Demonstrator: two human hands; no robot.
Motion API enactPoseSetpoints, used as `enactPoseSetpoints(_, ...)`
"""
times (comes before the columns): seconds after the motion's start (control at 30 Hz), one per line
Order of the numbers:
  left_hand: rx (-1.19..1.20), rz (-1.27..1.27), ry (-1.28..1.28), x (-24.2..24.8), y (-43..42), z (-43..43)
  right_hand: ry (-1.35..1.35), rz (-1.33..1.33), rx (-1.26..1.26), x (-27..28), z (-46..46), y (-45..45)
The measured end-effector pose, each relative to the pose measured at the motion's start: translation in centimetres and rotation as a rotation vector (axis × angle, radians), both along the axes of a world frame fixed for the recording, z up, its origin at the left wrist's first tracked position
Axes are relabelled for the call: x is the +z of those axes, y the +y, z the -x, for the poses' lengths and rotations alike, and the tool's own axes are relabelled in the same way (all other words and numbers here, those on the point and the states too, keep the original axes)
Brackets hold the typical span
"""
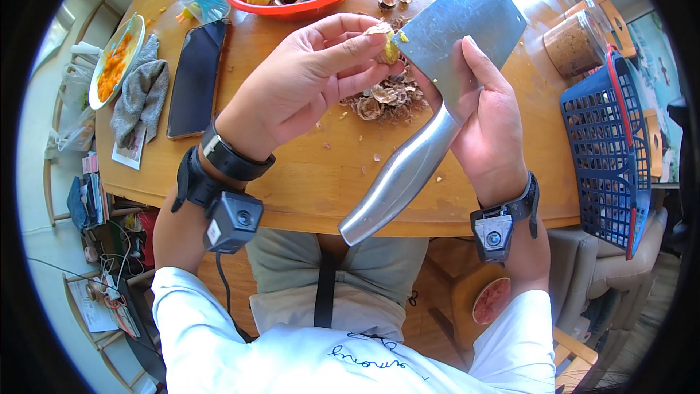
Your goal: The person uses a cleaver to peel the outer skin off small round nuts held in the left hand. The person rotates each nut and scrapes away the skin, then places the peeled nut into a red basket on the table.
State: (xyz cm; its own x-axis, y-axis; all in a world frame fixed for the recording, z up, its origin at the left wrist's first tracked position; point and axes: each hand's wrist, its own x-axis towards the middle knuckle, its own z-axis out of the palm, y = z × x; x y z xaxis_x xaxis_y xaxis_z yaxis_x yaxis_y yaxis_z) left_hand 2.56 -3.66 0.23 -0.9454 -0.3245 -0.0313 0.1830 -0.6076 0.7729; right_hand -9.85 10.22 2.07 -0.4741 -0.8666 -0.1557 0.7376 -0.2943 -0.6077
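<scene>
Between the thumb and fingers of my left hand (pixel 306 76) is a small nut (pixel 389 52), yellow where bare and partly covered in brown husk. My right hand (pixel 489 109) grips a metal cleaver (pixel 465 22) by its blade, thumb on the near face, with the fingers mostly hidden behind. The cleaver's steel handle (pixel 404 169) slants down toward me. One corner of the blade is right beside the nut, with a yellow scrap on it. Below the hands, a heap of brown peelings (pixel 385 99) lies on the wooden table (pixel 306 186).
A red plastic basket (pixel 306 8) holds yellow and dark nuts at the back. Leftward are a smartphone (pixel 197 76), a grey cloth (pixel 143 85) and a plate (pixel 139 27) of orange food. At right stand a jar (pixel 571 46) of brown contents and a blue basket (pixel 607 148).
</scene>
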Motion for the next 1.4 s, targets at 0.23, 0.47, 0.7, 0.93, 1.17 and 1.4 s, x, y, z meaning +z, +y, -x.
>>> enactPoseSetpoints(0.23,-0.118,-0.190,-0.029,-0.4,-0.4,0.0,0.008,-0.005,0.040,0.1,-0.2,0.1)
enactPoseSetpoints(0.47,-0.059,-0.128,-0.020,-0.5,-0.4,0.0,-0.002,-0.051,0.030,0.1,-0.5,0.1)
enactPoseSetpoints(0.7,-0.055,-0.229,-0.172,-0.7,-0.8,0.2,-0.008,-0.071,0.034,0.0,-0.6,0.1)
enactPoseSetpoints(0.93,-0.009,-0.011,-0.111,-0.3,0.0,0.0,-0.014,-0.156,-0.040,-0.1,-0.4,0.1)
enactPoseSetpoints(1.17,0.117,0.293,-0.128,0.4,0.5,0.2,-0.015,-0.127,-0.044,-0.3,0.0,0.0)
enactPoseSetpoints(1.4,0.120,0.210,-0.077,0.8,0.6,0.2,-0.018,-0.003,-0.060,-0.4,0.4,0.1)
